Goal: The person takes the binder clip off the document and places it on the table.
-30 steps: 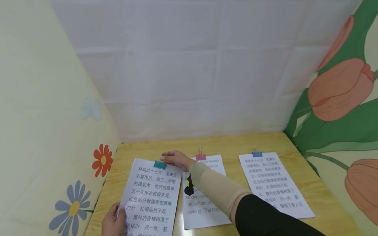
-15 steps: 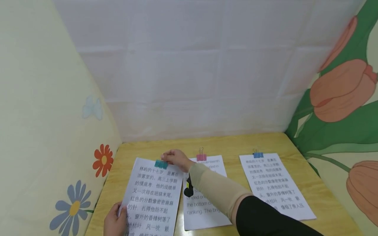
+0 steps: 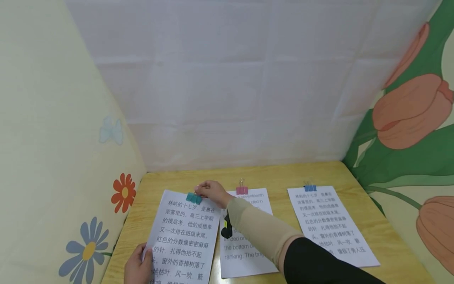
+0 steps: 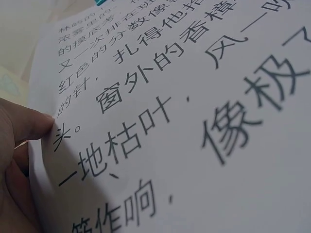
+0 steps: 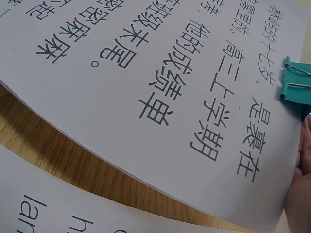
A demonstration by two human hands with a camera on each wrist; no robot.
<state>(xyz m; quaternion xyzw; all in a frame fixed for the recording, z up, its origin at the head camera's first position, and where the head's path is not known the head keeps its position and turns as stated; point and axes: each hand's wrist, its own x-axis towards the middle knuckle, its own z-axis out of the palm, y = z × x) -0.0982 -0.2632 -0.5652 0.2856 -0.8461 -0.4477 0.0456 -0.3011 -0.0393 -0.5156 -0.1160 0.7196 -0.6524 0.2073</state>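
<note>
**Clipping at left sheet**

Lying at the table's (image 3: 283, 173) left side, the left sheet (image 3: 184, 236) is held at two points. Its left edge is pinched by the left hand (image 3: 136, 268), thumb on top. The teal clip (image 3: 193, 198) on its top edge is touched by the right hand (image 3: 212, 192), fingers bent around it; a firm grip cannot be confirmed. Two more clipped sheets are seen to the right.

Your right forearm (image 3: 262, 230) covers much of the middle sheet (image 3: 244, 252), hiding most of its text. The left sheet (image 3: 182, 240) and your left hand (image 3: 136, 268) are cut off by the near edge. Far lines on the right sheet (image 3: 328, 223) blur.
</note>
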